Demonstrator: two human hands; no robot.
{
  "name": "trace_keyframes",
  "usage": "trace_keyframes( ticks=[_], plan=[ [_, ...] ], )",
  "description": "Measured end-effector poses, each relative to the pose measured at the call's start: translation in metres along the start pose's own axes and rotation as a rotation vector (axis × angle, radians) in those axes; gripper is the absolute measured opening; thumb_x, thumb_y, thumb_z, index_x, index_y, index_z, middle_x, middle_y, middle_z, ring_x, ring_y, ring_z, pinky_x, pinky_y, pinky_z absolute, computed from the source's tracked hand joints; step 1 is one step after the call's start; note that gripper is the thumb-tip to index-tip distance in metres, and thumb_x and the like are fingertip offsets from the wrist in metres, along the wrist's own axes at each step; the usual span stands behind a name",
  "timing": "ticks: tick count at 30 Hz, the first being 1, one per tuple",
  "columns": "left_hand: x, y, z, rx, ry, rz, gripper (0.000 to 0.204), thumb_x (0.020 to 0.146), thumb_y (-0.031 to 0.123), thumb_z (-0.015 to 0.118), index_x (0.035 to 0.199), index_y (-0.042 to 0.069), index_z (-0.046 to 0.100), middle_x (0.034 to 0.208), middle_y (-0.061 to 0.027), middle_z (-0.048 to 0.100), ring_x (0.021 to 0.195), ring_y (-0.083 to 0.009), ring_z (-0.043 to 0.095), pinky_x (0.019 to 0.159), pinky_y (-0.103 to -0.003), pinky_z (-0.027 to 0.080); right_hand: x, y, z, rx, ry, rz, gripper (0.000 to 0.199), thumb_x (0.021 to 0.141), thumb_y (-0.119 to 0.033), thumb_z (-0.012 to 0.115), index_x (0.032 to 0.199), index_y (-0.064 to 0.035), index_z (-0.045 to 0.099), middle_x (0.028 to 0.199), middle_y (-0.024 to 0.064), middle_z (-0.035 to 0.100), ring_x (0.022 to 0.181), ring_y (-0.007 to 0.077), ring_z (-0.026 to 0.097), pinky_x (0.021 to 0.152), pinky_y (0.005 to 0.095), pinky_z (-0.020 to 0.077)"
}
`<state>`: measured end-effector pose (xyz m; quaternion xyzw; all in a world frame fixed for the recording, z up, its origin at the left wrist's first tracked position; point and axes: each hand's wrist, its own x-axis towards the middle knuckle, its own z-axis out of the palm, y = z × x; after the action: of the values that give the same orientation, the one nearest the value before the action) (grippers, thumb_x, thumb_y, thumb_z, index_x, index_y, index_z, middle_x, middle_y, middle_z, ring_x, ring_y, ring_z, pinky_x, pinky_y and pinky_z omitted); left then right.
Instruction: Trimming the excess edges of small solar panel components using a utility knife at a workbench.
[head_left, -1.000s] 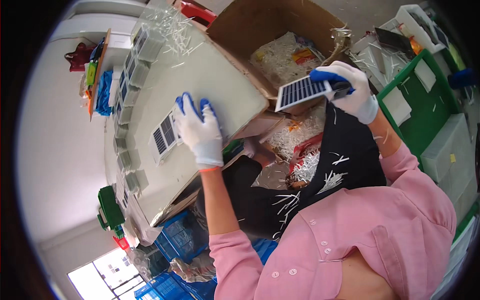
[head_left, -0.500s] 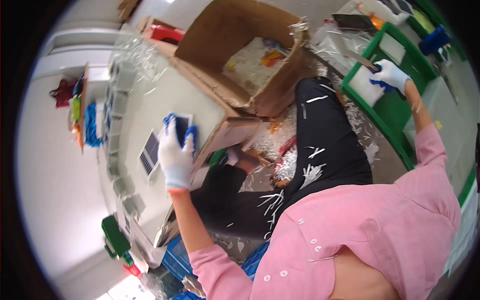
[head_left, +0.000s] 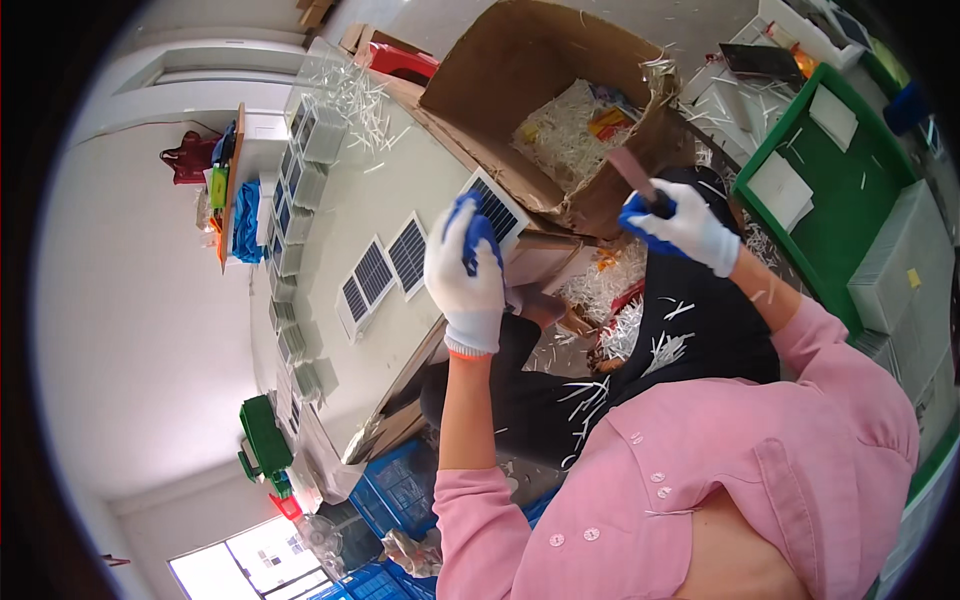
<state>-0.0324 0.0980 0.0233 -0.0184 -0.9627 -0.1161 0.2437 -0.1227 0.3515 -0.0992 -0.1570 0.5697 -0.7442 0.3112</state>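
In white gloves with blue palms, my hands are apart in front of me. Bent fingers of my left hand [head_left: 467, 275] close at the near side of a small solar panel [head_left: 497, 210] by the table corner; the hand covers part of it. Two more solar panels, a middle one [head_left: 408, 255] and a left one [head_left: 368, 280], lie on the table beside that hand. My right hand [head_left: 690, 228] is wrapped round the dark handle of a knife [head_left: 630, 170] above my leg, its blade pointing up and left.
Stacks of small panels [head_left: 290, 215] line the far edge of the pale table [head_left: 400, 165]. An open cardboard box [head_left: 520, 60] holds white strips. At right stands a green tray [head_left: 860, 210] with white pieces, beside stacked pale sheets [head_left: 905, 260]. Blue crates [head_left: 400, 490] stand lower left.
My right hand has brought the knife left, from over the green tray to above my leg. My left hand, earlier flat over a panel, now has bent fingers. The whole view has shifted.
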Motion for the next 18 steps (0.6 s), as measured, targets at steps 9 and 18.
trace_keyframes(
  ticks=[9, 18],
  plan=[
    [0.017, 0.002, 0.036, 0.107, 0.100, -0.132, 0.035, 0.078, 0.002, 0.064, 0.112, 0.004, 0.068, 0.115, -0.0148, 0.064, 0.107, -0.0355, 0.059, 0.094, -0.045, 0.047, 0.110, 0.036, 0.071, 0.039, -0.164, -0.254, 0.018, 0.083, -0.006, 0.073, 0.097, 0.0031, 0.068, 0.077, 0.0008, 0.067, 0.068, 0.0040, 0.059, 0.062, 0.0227, 0.0508],
    [0.019, -0.001, 0.038, 0.160, 0.120, -0.167, 0.039, 0.077, 0.000, 0.063, 0.115, 0.007, 0.069, 0.109, -0.0127, 0.065, 0.101, -0.0334, 0.060, 0.089, -0.043, 0.049, 0.041, 0.031, 0.097, -0.466, -0.583, -0.368, 0.021, 0.077, -0.022, 0.074, 0.085, -0.0041, 0.069, 0.066, 0.0117, 0.064, 0.060, 0.0245, 0.061, 0.062, 0.0327, 0.0502]
  ],
)
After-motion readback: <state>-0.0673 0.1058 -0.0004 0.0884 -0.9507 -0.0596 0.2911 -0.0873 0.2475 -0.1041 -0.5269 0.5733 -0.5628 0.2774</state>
